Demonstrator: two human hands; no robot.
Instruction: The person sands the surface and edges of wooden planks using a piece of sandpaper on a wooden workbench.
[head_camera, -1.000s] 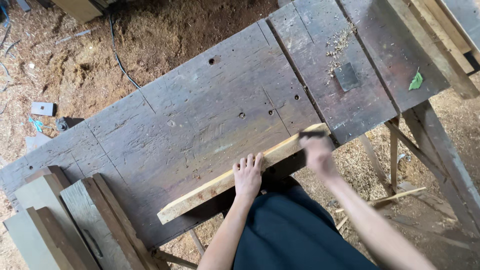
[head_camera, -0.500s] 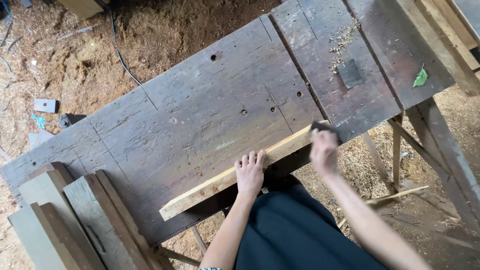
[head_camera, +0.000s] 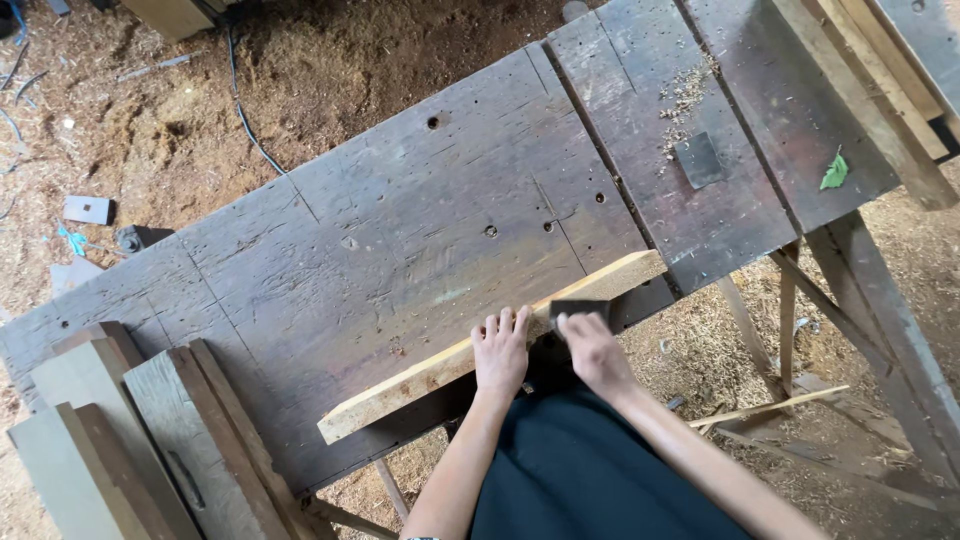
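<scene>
- Workbench (head_camera: 400, 250): largest item I see. Dark, weathered planks w/ drill holes, cracks, rough grain; set diag. across view on timber legs over a sawdust floor.
- Stacked boards (head_camera: 120, 440): grey-brown offcuts, flat, square-edged, lower-left corner of bench.
- Pale plank (head_camera: 420, 385): long, narrow, fresh-cut light wood, smooth face. Lies along the bench's near edge, in front of my torso, parallel to that edge.
- Left hand (head_camera: 500, 350): palm down, flat on plank approx. mid-length; fingers straight, slightly spread, tips toward bench. Forearm runs up from bottom of view.
- Right hand (head_camera: 592, 350): just right of left hand, wrist bent, fingers curled over a dark block (head_camera: 580, 310), gripping it from above.
- Dark block: small, rectangular, matte; sits on plank's top face.
- Green leaf (head_camera: 834, 172): small, far right of bench.
</scene>
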